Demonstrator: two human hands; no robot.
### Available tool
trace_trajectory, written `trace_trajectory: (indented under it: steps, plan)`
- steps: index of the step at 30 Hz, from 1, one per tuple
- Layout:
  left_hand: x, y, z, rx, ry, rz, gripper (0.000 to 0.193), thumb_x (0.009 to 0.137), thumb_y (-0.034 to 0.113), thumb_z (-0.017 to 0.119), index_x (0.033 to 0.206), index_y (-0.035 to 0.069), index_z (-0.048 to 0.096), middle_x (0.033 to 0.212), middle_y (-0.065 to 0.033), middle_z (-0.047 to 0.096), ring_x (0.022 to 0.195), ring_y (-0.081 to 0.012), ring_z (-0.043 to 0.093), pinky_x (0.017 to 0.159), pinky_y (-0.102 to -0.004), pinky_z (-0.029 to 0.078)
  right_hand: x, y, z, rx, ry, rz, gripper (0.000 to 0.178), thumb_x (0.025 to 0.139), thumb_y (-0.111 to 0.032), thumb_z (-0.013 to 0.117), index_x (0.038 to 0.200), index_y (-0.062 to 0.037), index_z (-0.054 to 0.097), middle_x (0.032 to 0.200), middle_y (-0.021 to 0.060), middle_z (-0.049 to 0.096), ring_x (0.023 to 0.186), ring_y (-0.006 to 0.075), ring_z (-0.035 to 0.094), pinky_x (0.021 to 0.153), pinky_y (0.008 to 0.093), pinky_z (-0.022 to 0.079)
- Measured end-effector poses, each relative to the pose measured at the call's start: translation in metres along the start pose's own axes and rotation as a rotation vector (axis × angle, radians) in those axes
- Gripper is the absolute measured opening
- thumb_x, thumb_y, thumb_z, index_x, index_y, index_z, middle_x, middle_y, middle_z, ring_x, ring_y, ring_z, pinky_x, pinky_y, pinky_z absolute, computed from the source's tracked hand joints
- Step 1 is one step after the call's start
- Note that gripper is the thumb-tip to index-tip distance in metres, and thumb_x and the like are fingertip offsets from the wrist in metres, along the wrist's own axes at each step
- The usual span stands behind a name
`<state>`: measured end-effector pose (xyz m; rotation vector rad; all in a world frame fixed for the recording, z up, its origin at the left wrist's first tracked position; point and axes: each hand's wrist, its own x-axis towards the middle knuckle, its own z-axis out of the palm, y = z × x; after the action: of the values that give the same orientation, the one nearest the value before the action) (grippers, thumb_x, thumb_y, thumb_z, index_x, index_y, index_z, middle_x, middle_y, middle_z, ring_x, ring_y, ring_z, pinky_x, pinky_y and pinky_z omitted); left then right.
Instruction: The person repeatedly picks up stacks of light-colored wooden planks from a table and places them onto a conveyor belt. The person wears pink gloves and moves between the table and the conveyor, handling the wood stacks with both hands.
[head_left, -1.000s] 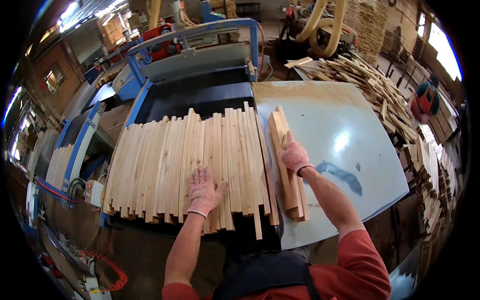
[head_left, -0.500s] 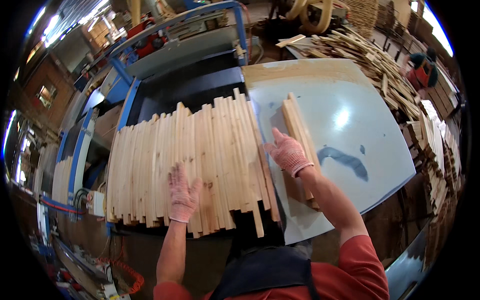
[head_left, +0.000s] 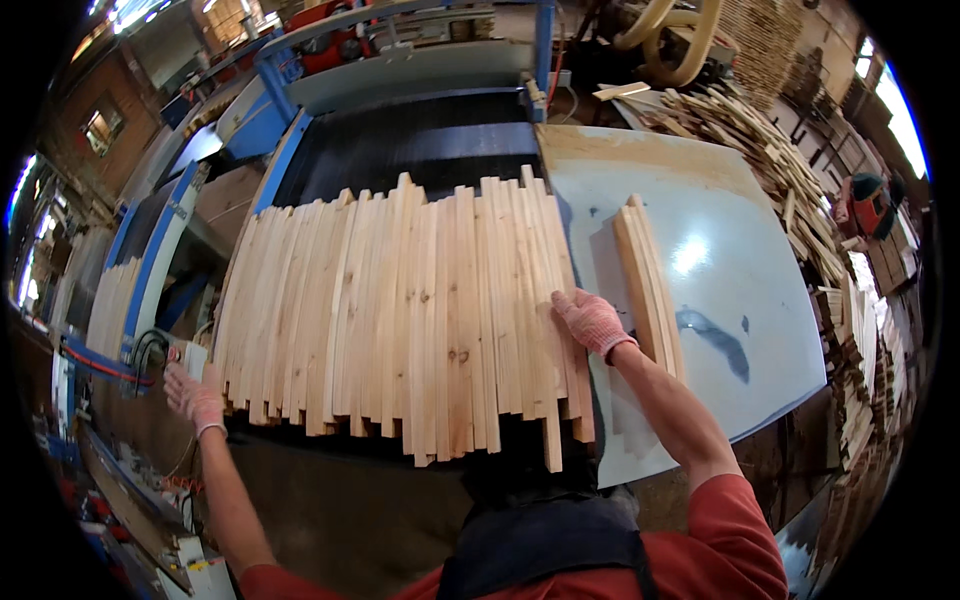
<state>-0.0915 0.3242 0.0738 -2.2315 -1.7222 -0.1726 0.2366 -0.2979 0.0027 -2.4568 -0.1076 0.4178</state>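
Observation:
Many pale wooden strips (head_left: pixel 400 310) lie side by side in a row on a dark belt, their ends uneven. My right hand (head_left: pixel 592 325), in a pinkish knit glove, rests its fingertips on the row's right edge, fingers stretched rather than wrapped round a strip. At the row's near left corner is my left hand (head_left: pixel 195 398), gloved alike, with fingers extended at a small white control box (head_left: pixel 194 356). Whether it touches the box I cannot tell. A short stack of strips (head_left: pixel 648 285) stands apart on the pale side table (head_left: pixel 700 205), just beyond my right hand.
A blue machine frame (head_left: pixel 543 50) rises behind the belt. Beyond the side table lies a heap of loose wood pieces (head_left: pixel 750 130). A person in red and dark clothing (head_left: pixel 872 205) is at the far right. To the left, another blue-edged conveyor (head_left: pixel 150 250) carries strips.
My left hand has left the strips' surface and moved left to the control box. My right hand has come from beside the short stack to the row's right edge. The view has shifted.

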Motion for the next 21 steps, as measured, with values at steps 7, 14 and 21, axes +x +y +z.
trace_trajectory:
  steps: [7,14,21]
  plan:
    - [0.017,-0.022,-0.009,-0.097,-0.026,0.110,0.089,0.093,0.061,0.066,0.160,0.008,0.043,0.147,-0.0234,0.061,0.133,-0.0425,0.059,0.110,-0.0553,0.047,0.003,0.040,0.010,-0.046,0.179,-0.293,0.038,0.110,-0.036,0.049,0.134,-0.0122,0.066,0.128,0.0215,0.069,0.116,0.0476,0.065,0.098,0.0521,0.054]
    - [0.017,-0.059,0.039,-0.255,-0.081,-0.117,0.101,0.094,0.065,0.064,0.168,0.007,0.030,0.173,-0.0208,0.033,0.159,-0.0381,0.031,0.130,-0.0495,0.025,0.018,0.065,0.025,0.646,0.088,-0.168,0.039,0.112,-0.035,0.058,0.103,-0.0002,0.072,0.090,-0.0058,0.059,0.083,0.0075,0.049,0.078,0.0274,0.045]
    - [0.050,-0.044,0.004,-0.121,-0.110,0.032,0.099,0.090,0.061,0.070,0.165,0.008,0.035,0.172,-0.0180,0.035,0.158,-0.0384,0.033,0.127,-0.0547,0.031,0.026,0.074,0.017,0.576,0.051,-0.165,0.036,0.109,-0.035,0.064,0.103,-0.0010,0.072,0.092,-0.0057,0.061,0.086,0.0086,0.050,0.081,0.0294,0.047]
